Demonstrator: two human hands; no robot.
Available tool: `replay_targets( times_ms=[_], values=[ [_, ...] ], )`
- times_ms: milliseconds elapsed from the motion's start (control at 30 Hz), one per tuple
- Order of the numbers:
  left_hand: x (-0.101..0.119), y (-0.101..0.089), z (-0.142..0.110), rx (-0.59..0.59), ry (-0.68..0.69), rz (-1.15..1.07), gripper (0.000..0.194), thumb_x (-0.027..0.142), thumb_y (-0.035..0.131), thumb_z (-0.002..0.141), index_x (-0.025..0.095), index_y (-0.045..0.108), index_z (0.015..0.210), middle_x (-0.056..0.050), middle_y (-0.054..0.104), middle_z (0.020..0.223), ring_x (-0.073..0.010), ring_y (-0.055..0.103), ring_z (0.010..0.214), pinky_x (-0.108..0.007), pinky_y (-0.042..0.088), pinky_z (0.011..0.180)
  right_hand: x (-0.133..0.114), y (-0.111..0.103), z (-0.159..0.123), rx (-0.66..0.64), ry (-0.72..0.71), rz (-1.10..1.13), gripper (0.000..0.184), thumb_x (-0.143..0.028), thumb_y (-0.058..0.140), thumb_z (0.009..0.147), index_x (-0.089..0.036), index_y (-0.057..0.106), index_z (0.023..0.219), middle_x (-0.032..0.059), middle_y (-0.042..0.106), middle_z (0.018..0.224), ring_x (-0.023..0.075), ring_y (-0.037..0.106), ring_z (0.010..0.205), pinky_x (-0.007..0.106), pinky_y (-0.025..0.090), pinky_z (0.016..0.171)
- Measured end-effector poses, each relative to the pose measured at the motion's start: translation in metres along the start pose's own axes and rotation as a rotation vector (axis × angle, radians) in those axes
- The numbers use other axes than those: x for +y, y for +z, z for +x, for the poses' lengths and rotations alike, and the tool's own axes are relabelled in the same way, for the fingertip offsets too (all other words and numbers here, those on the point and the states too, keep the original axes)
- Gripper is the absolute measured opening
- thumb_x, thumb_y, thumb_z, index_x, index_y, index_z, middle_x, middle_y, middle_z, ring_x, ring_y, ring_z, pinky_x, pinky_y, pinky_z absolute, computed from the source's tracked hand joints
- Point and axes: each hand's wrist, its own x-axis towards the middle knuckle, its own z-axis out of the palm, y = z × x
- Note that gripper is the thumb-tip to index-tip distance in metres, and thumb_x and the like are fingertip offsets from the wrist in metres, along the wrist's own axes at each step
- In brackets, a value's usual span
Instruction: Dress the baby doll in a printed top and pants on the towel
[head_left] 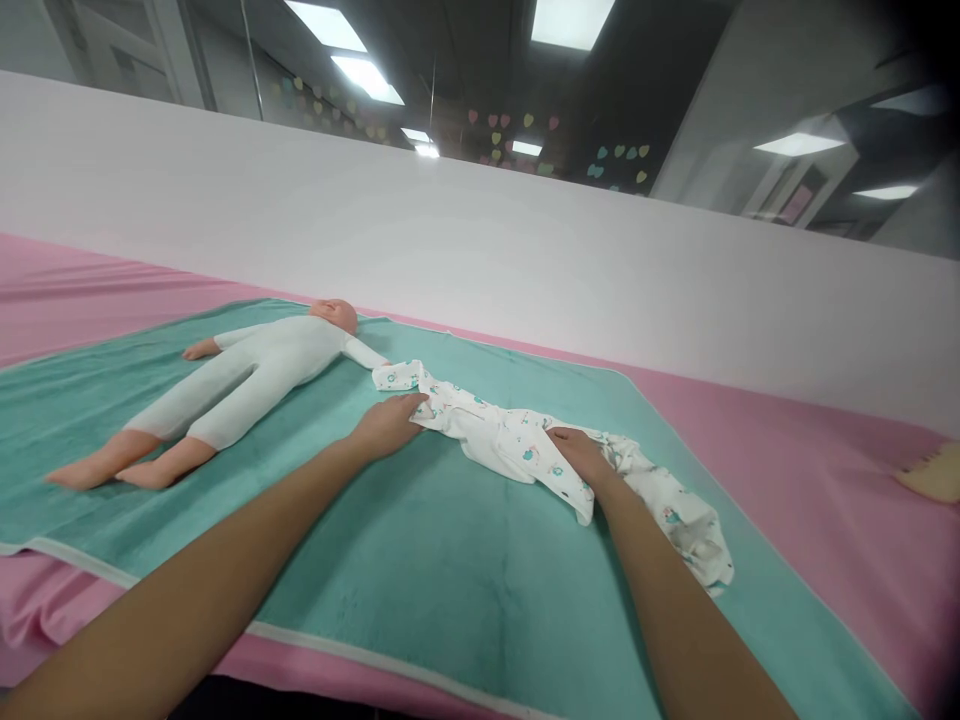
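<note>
A white baby garment (487, 430) with a small teal and pink print lies crumpled and stretched sideways. My left hand (386, 428) grips its edge near the left sleeve, thumb and fingers closed on the cloth. Farther right, my right hand (581, 455) has its fingers curled into the fabric, the fingertips partly hidden by a fold. Part of the cloth trails beyond my right wrist. To the left, a baby doll (270, 360) in a white body lies on its back, head away from me. One of its hands reaches close to the garment's left sleeve.
Doll and garment rest on a teal towel (420, 560) with a pale edge, spread over a pink sheet (795, 440). A white wall panel (480, 260) with glass above borders the far side. A beige object (934, 473) sits at the right edge.
</note>
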Motion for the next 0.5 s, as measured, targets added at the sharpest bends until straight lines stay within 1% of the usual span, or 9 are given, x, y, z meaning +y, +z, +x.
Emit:
replay_targets(
  times_ms=[67, 133, 233, 300, 367, 433, 467, 500],
  values=[
    [0.003, -0.003, 0.001, 0.052, -0.073, -0.166, 0.037, 0.039, 0.054, 0.079, 0.024, 0.06, 0.112, -0.006, 0.063, 0.111, -0.0263, 0.058, 0.1, -0.036, 0.044, 0.086, -0.005, 0.001, -0.002, -0.023, 0.031, 0.04, 0.032, -0.047, 0.053, 0.071, -0.019, 0.067, 0.067, 0.0013, 0.068, 0.073, 0.0214, 0.06, 0.073, 0.028, 0.042, 0.06],
    [0.007, -0.009, 0.001, 0.074, -0.114, -0.464, 0.032, 0.038, 0.049, 0.081, 0.019, 0.061, 0.104, -0.006, 0.066, 0.102, -0.0238, 0.06, 0.094, -0.034, 0.048, 0.082, -0.007, 0.004, -0.002, -0.015, 0.085, 0.085, 0.032, -0.048, 0.053, 0.071, -0.021, 0.068, 0.074, 0.0009, 0.069, 0.078, 0.021, 0.06, 0.075, 0.029, 0.043, 0.063],
    [0.014, -0.023, -0.002, 0.091, -0.098, -0.961, 0.032, 0.037, 0.046, 0.084, 0.015, 0.058, 0.104, -0.008, 0.065, 0.102, -0.0224, 0.061, 0.093, -0.033, 0.051, 0.078, -0.009, 0.008, -0.003, -0.048, 0.132, 0.259, 0.033, -0.05, 0.057, 0.07, -0.021, 0.067, 0.084, 0.0021, 0.069, 0.085, 0.0209, 0.061, 0.078, 0.029, 0.045, 0.065],
    [0.016, -0.032, -0.005, 0.097, -0.086, -1.166, 0.03, 0.034, 0.046, 0.085, 0.016, 0.058, 0.105, -0.009, 0.064, 0.104, -0.0229, 0.062, 0.095, -0.034, 0.053, 0.08, -0.009, 0.01, -0.006, -0.097, 0.123, 0.438, 0.037, -0.05, 0.059, 0.07, -0.021, 0.065, 0.091, 0.0039, 0.069, 0.087, 0.0215, 0.062, 0.078, 0.031, 0.048, 0.066],
    [0.016, -0.042, -0.008, 0.118, -0.097, -1.292, 0.027, 0.033, 0.046, 0.087, 0.017, 0.059, 0.104, -0.008, 0.065, 0.103, -0.0237, 0.061, 0.098, -0.036, 0.053, 0.082, -0.009, 0.007, -0.012, -0.093, 0.064, 0.551, 0.039, -0.049, 0.062, 0.069, -0.022, 0.064, 0.096, 0.0051, 0.069, 0.093, 0.0228, 0.063, 0.084, 0.033, 0.049, 0.072],
    [0.014, -0.049, -0.01, 0.163, -0.108, -1.423, 0.025, 0.033, 0.049, 0.086, 0.017, 0.06, 0.101, -0.007, 0.066, 0.098, -0.0241, 0.062, 0.098, -0.035, 0.053, 0.083, -0.01, 0.003, -0.017, -0.02, -0.058, 0.555, 0.042, -0.047, 0.068, 0.064, -0.024, 0.063, 0.099, 0.0051, 0.066, 0.103, 0.0238, 0.061, 0.094, 0.034, 0.048, 0.079],
    [0.012, -0.053, -0.01, 0.184, -0.106, -1.49, 0.025, 0.033, 0.051, 0.085, 0.016, 0.061, 0.1, -0.007, 0.067, 0.096, -0.0242, 0.062, 0.098, -0.035, 0.054, 0.082, -0.01, 0.001, -0.019, 0.011, -0.114, 0.55, 0.043, -0.047, 0.07, 0.063, -0.025, 0.063, 0.1, 0.0048, 0.065, 0.107, 0.0238, 0.06, 0.098, 0.034, 0.048, 0.082],
    [0.01, -0.055, -0.011, 0.201, -0.102, -1.542, 0.025, 0.035, 0.053, 0.084, 0.016, 0.062, 0.098, -0.007, 0.067, 0.094, -0.0246, 0.062, 0.096, -0.034, 0.054, 0.081, -0.011, 0.0, -0.019, 0.017, -0.14, 0.555, 0.043, -0.047, 0.07, 0.063, -0.026, 0.063, 0.1, 0.0046, 0.065, 0.108, 0.0236, 0.059, 0.098, 0.033, 0.047, 0.081]
  ],
)
